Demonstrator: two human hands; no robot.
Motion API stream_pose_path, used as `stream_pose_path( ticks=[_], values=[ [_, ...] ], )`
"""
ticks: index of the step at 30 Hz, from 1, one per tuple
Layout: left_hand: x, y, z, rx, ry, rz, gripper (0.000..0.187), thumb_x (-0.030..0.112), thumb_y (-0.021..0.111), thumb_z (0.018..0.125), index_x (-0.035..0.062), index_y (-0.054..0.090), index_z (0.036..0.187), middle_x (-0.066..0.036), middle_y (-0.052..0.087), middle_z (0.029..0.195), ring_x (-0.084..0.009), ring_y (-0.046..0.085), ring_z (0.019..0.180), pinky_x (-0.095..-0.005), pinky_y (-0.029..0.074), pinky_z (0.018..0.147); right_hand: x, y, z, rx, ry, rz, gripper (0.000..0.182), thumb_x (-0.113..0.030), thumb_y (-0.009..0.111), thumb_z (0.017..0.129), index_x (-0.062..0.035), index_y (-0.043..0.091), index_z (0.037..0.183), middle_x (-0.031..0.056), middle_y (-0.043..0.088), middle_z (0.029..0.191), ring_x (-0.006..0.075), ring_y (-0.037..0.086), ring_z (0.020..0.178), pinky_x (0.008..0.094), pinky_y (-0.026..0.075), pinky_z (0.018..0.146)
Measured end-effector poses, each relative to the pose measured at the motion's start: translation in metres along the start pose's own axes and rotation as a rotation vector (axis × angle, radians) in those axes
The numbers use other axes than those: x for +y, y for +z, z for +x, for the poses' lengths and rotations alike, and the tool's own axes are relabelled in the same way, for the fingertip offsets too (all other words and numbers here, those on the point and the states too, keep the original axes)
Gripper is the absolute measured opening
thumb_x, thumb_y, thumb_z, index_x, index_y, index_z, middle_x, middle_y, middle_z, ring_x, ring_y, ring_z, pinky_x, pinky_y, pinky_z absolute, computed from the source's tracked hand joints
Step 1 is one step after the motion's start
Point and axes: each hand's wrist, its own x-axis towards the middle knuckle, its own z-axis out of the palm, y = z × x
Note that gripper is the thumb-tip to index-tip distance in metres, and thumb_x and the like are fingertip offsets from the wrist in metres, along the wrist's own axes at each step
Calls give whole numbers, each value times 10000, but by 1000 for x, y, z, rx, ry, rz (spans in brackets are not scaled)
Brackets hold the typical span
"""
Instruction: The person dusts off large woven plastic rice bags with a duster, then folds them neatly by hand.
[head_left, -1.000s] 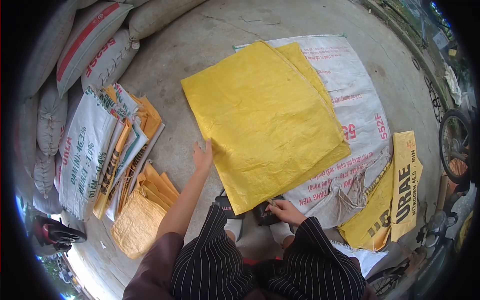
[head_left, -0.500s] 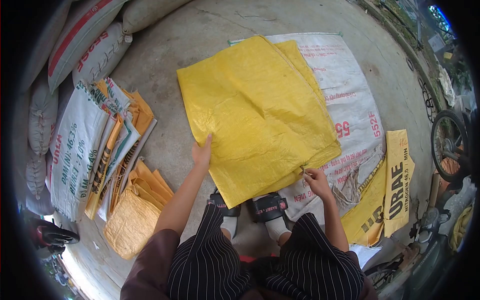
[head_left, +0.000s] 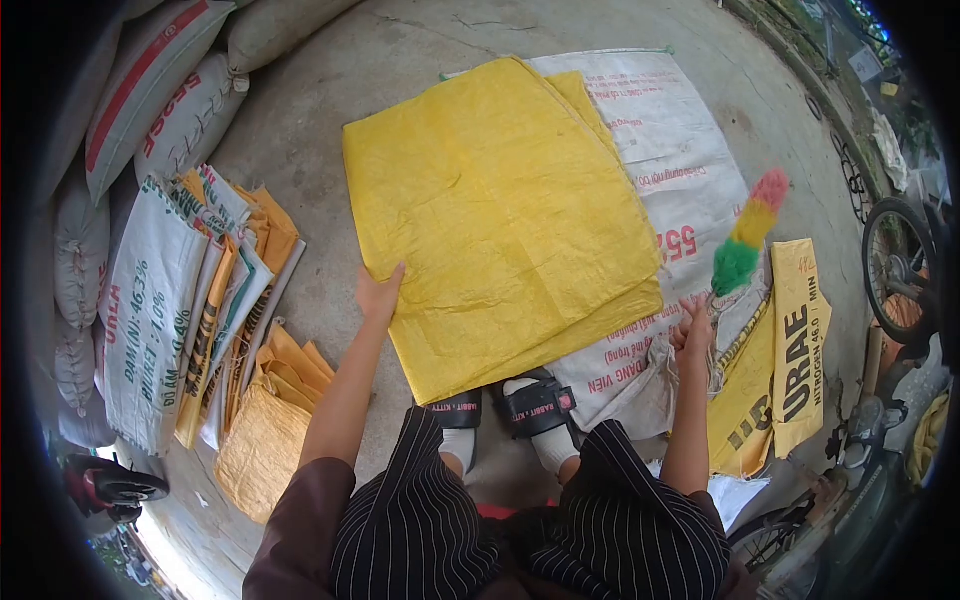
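A folded yellow woven sack (head_left: 500,230) lies in front of my feet, its surface slightly creased. My left hand (head_left: 380,293) grips its left edge, thumb on top and fingers mostly hidden beneath. My right hand (head_left: 692,335) is closed around the handle end of a fluffy duster (head_left: 750,235), banded pink, yellow and green. The duster points away from me, over the right side of a white printed sack (head_left: 690,180) that lies partly under the yellow one.
Folded sacks (head_left: 150,310) stand in a bundle at left, with orange-yellow ones (head_left: 265,430) beside them. Filled sacks (head_left: 190,120) are piled at upper left. Yellow printed sacks (head_left: 797,350) lie at right, near a bicycle wheel (head_left: 900,270). My sandals (head_left: 538,405) touch the yellow sack's near edge.
My right hand has moved right, away from the yellow sack's near-right edge. The duster, out of sight before, now shows in it. My left hand still grips the sack, which has shifted slightly left.
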Motion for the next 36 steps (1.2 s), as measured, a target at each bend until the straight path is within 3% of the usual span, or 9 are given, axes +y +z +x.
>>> stream_pose_path(
  ticks=[2, 5, 10, 14, 22, 29, 32, 34, 36],
  values=[
    [-2, 3, -2, -9, 7, 23, 732, 377, 720, 676, 4, 389, 1212, -174, 579, 1053, -297, 562, 978, -373, 432, 853, 12, 15, 31, 136, -21, -275, 378, -342, 609, 812, 30, 596, 875, -51, 393, 500, 79, 379, 380, 250, 277, 351],
    [-6, 4, -15, 37, 38, 11, 850, 374, 730, 662, 24, 289, 1298, -208, 454, 1218, -330, 455, 1121, -392, 391, 913, 40, 33, 94, 168, -270, -413, 329, -359, 641, 788, -41, 558, 796, -65, 301, 468, 55, 256, 333, 240, 200, 325],
    [12, -18, -74, -156, 556, 583, 1022, 449, 764, 554, 93, 231, 1350, -234, 43, 1412, -431, 103, 1286, -497, 260, 1000, 38, 59, 131, 185, -222, -540, 252, -252, 713, 718, -74, 536, 734, -43, 410, 521, 66, 328, 351, 255, 259, 329],
    [36, -38, -128, -422, 565, 838, 1056, 480, 760, 526, 111, 223, 1357, -246, 34, 1410, -438, 105, 1286, -511, 240, 1007, 37, 52, 139, 192, -386, -700, 219, -206, 710, 714, -81, 531, 724, -36, 424, 519, 69, 340, 348, 254, 271, 327],
    [-36, -33, -115, -348, 398, 450, 939, 360, 718, 648, 65, 181, 1360, -273, 7, 1399, -453, 163, 1268, -467, 262, 1011, -20, 34, 80, -95, 23, -474, 233, -176, 635, 771, -108, 448, 649, -58, 377, 491, 41, 284, 335, 224, 196, 310],
    [-52, -34, -105, -363, 305, 490, 895, 321, 682, 698, 48, 151, 1364, -290, 64, 1385, -442, 204, 1256, -456, 281, 998, 10, -31, 19, 100, -63, -818, 157, -168, 620, 706, -42, 528, 691, -16, 461, 541, 89, 399, 414, 259, 308, 384],
    [-55, -31, -88, -272, 280, 281, 830, 311, 668, 723, 25, 195, 1343, -290, 308, 1302, -390, 384, 1173, -424, 359, 940, 46, -52, 24, 4, -306, -791, 143, -141, 618, 719, -69, 510, 661, -25, 432, 541, 76, 398, 452, 246, 318, 428],
    [-54, -25, -68, -313, -21, -114, 677, 307, 648, 758, -7, 337, 1271, -232, 531, 1108, -315, 549, 998, -380, 441, 835, 48, -54, 24, 28, -283, -838, 155, -141, 611, 712, -34, 510, 665, -10, 452, 570, 83, 425, 529, 251, 347, 501],
    [-48, -18, -46, -282, -123, -77, 596, 300, 631, 777, -20, 396, 1221, -198, 570, 1048, -286, 577, 935, -364, 458, 796, 49, -53, 24, 141, -308, -1071, 264, -201, 586, 706, 36, 553, 820, 108, 576, 680, 190, 546, 616, 314, 418, 578]
  ],
)
